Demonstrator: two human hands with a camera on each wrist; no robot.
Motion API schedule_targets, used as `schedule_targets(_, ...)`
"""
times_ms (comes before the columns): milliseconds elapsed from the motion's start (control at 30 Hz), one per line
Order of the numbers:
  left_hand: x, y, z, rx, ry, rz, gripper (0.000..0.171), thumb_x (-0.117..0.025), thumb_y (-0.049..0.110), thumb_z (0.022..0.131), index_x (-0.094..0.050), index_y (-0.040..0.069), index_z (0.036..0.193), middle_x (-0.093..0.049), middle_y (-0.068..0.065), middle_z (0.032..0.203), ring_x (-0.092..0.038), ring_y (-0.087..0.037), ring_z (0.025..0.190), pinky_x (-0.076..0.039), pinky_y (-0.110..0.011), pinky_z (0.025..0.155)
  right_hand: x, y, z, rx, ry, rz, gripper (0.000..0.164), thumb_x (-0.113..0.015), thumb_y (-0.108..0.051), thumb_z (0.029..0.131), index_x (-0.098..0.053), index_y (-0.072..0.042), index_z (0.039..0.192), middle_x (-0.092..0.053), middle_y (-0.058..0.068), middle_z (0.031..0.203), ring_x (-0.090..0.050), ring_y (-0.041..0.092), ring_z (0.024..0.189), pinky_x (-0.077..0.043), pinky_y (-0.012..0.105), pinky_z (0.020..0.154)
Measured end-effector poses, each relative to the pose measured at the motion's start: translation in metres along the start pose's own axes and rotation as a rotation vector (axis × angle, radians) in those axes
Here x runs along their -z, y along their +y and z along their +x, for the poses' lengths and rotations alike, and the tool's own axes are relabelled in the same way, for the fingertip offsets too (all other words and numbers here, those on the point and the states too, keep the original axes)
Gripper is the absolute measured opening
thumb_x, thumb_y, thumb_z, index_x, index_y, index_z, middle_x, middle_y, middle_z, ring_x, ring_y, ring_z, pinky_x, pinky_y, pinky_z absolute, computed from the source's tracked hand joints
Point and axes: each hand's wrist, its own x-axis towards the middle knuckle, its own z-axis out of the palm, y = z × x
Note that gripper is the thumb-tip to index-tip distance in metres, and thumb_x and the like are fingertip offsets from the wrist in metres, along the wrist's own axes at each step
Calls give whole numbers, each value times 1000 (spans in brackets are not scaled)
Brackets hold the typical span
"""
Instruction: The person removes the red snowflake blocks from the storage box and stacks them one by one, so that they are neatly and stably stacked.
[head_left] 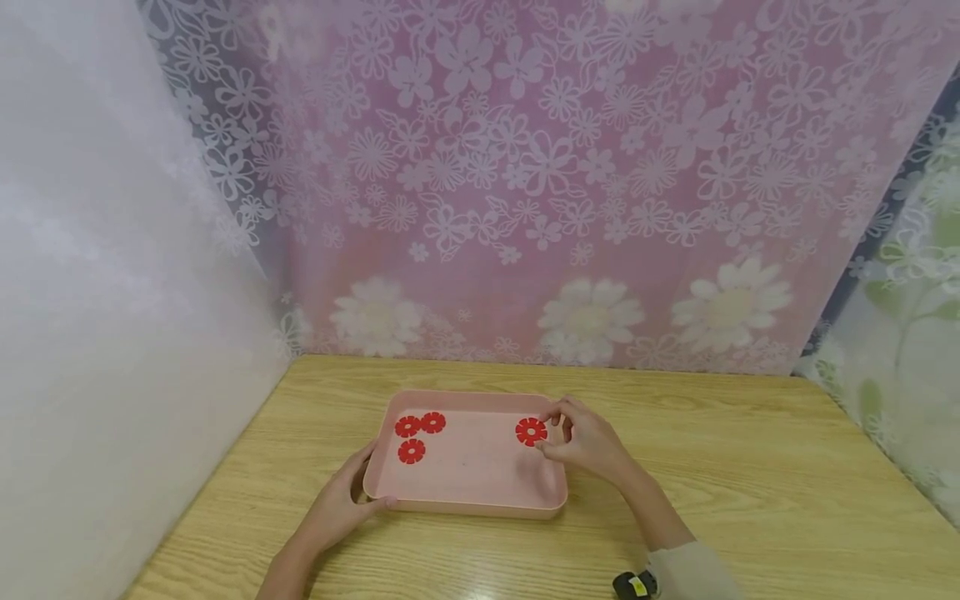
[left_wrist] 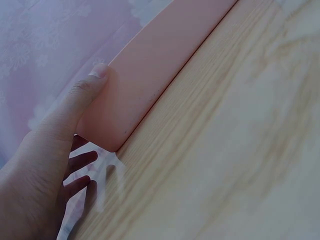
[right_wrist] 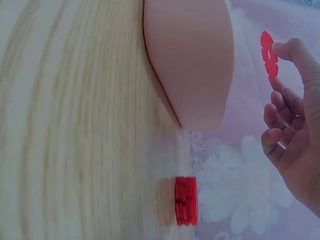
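My right hand [head_left: 588, 442] pinches a red notched disc [head_left: 531, 432] with a hole in its middle, between thumb and a fingertip. The disc is held up over the right end of a shallow pink tray [head_left: 465, 505]; in the right wrist view the disc [right_wrist: 269, 55] stands nearly edge-on, above the tray's wall, the other fingers loosely curled. Three more red discs [head_left: 411, 451] lie inside the tray at its left end. My left hand [head_left: 337, 504] grips the tray's near left corner, thumb [left_wrist: 95, 80] against the front wall and fingers round the left side.
The tray stands on a wood-grain table [head_left: 712, 467]. A stack of similar red pieces [right_wrist: 186, 201] sits on the table beyond the tray in the right wrist view. A flowered pink curtain [head_left: 525, 167] hangs behind, with pale cloth [head_left: 112, 292] at the left.
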Motion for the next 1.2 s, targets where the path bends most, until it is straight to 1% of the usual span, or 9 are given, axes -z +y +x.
schedule_targets(33, 1, 4, -1, 8, -4, -6, 89, -81, 28, 71, -32, 10, 143, -38, -10, 139, -38, -28, 124, -29, -47, 101, 2, 2, -2, -4, 9, -5, 27, -77, -20, 72, -60, -16, 92, -47, -2, 84, -44, 9, 62, -36, 24, 48)
schedule_targets(100, 1, 1, -1, 2, 1, 12, 89, -80, 32, 70, -32, 12, 143, -38, -9, 139, -38, -28, 124, -29, -48, 101, 6, 6, -5, 1, 30, -10, 27, -78, -19, 71, -60, -16, 92, -48, -2, 84, -44, 8, 61, -35, 24, 47)
schedule_targets(267, -2, -22, 5, -20, 19, 39, 91, -79, 43, 68, -33, 20, 142, -39, -3, 139, -37, -22, 124, -28, -47, 102, 16, 16, -13, -1, 59, -32, 27, -79, -15, 71, -61, -14, 92, -47, -2, 83, -43, 8, 60, -36, 24, 47)
schedule_targets(333, -2, -16, 4, -8, 16, 26, 91, -80, 39, 68, -33, 17, 143, -39, -5, 139, -38, -23, 124, -28, -47, 102, 20, 19, -16, -20, 65, -36, 27, -79, -14, 71, -61, -13, 92, -47, -2, 83, -43, 8, 60, -36, 24, 47)
schedule_targets(467, 1, 4, -1, 4, 2, 5, 90, -81, 28, 70, -32, 9, 143, -38, -10, 139, -39, -27, 124, -30, -44, 101, 27, 26, -21, -62, 77, -32, 27, -78, -14, 72, -61, -11, 94, -48, -1, 85, -44, 10, 62, -36, 24, 47)
schedule_targets(600, 3, 15, -4, 3, -16, 10, 90, -81, 26, 71, -31, 5, 142, -37, -13, 140, -39, -28, 124, -33, -40, 100, 32, 34, -26, -94, 92, -34, 27, -77, -15, 73, -61, -10, 95, -49, 3, 86, -46, 13, 65, -37, 25, 48)
schedule_targets(800, 4, 16, -4, -4, -18, 7, 90, -81, 27, 71, -30, 5, 143, -37, -13, 140, -38, -28, 124, -33, -38, 100, 37, 48, -33, -147, 108, -54, 27, -77, -19, 75, -61, -10, 95, -49, 5, 86, -45, 12, 65, -38, 25, 51)
schedule_targets(967, 3, 15, -4, -4, -14, 0, 90, -81, 27, 71, -31, 5, 142, -37, -13, 140, -39, -28, 124, -34, -39, 100, 38, 59, -38, -178, 143, -56, 29, -77, -22, 74, -61, -9, 95, -50, 5, 87, -45, 13, 66, -38, 25, 52)
schedule_targets(1200, 3, 14, -3, -8, -22, -16, 89, -80, 24, 72, -30, 5, 143, -36, -13, 140, -39, -28, 124, -33, -40, 100, 35, 74, -47, -179, 178, -60, 28, -76, -22, 75, -61, -7, 94, -47, 2, 85, -43, 13, 65, -37, 25, 52)
